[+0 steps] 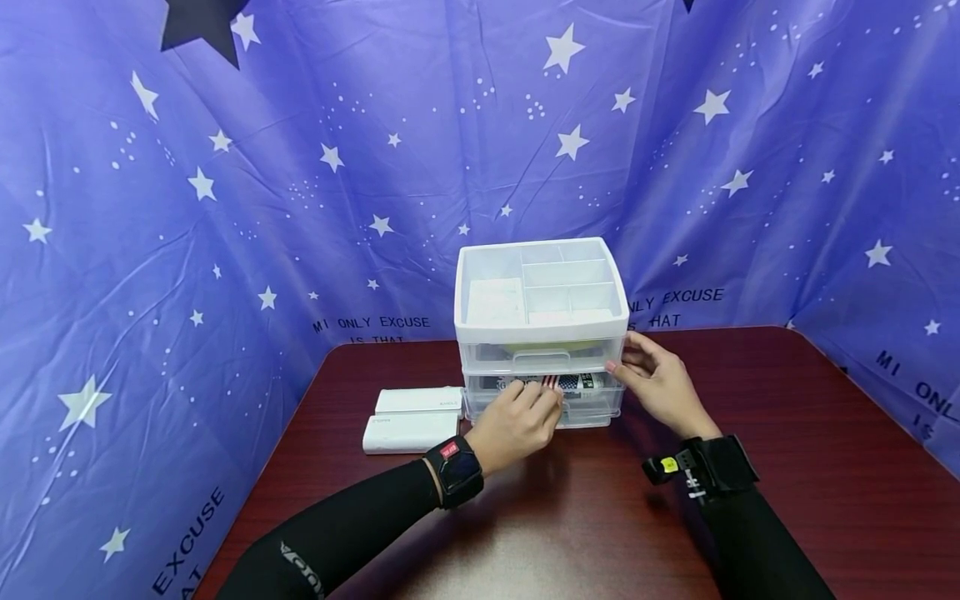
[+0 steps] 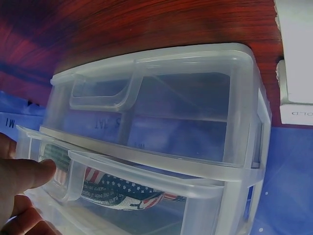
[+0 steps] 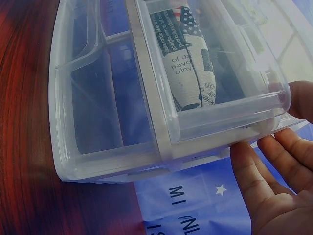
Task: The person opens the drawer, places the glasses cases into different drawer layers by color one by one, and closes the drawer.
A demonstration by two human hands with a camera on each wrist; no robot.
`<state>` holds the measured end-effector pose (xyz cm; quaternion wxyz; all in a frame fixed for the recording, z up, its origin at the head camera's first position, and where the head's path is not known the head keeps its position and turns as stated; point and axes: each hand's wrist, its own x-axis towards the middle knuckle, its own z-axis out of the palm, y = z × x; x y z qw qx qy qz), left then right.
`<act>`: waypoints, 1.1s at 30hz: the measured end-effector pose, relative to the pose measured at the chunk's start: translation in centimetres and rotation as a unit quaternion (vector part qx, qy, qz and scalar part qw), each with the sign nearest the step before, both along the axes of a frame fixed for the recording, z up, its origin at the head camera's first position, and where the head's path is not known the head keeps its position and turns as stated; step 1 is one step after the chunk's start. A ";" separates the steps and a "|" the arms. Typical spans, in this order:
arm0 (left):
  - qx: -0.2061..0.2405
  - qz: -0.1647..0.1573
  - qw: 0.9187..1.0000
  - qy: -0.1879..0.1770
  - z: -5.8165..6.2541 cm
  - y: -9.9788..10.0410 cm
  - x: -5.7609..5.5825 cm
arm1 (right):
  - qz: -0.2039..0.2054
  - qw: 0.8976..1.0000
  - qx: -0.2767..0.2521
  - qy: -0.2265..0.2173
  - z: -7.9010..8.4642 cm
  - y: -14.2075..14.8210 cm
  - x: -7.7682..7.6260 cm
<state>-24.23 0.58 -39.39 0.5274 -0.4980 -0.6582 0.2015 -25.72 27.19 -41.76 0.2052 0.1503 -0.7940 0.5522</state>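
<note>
A clear plastic drawer cabinet [image 1: 542, 335] with a white rim and a compartmented top stands on the table. Its middle drawer [image 2: 200, 210] juts a little out of the frame and holds a fabric pouch [image 3: 190, 73] printed with stars, stripes and lettering. My left hand [image 1: 521, 421] pinches the front of that drawer at its handle, the thumb across it and the other fingers curled. On the right side of the cabinet, my right hand [image 1: 660, 383] has its thumb at the front corner and its nearly straight fingers [image 3: 249, 171] against the side wall.
Two white boxes [image 1: 412, 433] lie side by side at the cabinet's left. Something yellow shows faintly in the top drawer [image 1: 487, 358]. The bottom drawer [image 2: 186, 107] sits below the middle one. A blue star-printed curtain [image 1: 375, 167] hangs behind the dark red table [image 1: 787, 417].
</note>
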 end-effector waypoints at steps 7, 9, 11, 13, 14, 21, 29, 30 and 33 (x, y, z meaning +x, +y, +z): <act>0.002 0.008 1.000 -0.003 -0.2 0.2 -0.5 | -0.002 1.000 0.013 0.006 1.6 -0.7 1.2; 0.003 0.009 1.000 -0.003 -0.2 0.2 -0.6 | -0.003 1.000 0.015 0.006 2.2 -1.0 1.7; 0.003 0.009 1.000 -0.001 -0.2 0.2 -0.6 | -0.004 1.000 0.018 0.006 2.5 -1.3 2.0; 0.002 0.009 1.000 0.001 -0.2 0.2 -0.7 | -0.005 1.000 0.020 0.005 2.7 -1.4 2.2; 0.001 0.010 1.000 0.002 -0.3 0.2 -0.8 | -0.005 1.000 0.019 0.005 2.8 -1.4 2.2; 0.009 0.011 1.000 -0.004 -1.6 0.5 -2.2 | 0.002 1.000 0.014 0.007 2.0 -0.9 1.5; 0.003 0.033 0.998 -0.045 -3.0 0.8 -3.1 | 0.000 1.000 0.001 0.005 0.0 0.1 -0.1; 0.004 0.033 0.998 -0.047 -3.0 0.8 -3.1 | -0.001 1.000 -0.001 0.004 -0.1 0.1 -0.2; 0.006 0.032 0.998 -0.044 -3.0 0.8 -3.2 | -0.003 1.000 -0.005 -0.002 -0.1 0.2 -0.2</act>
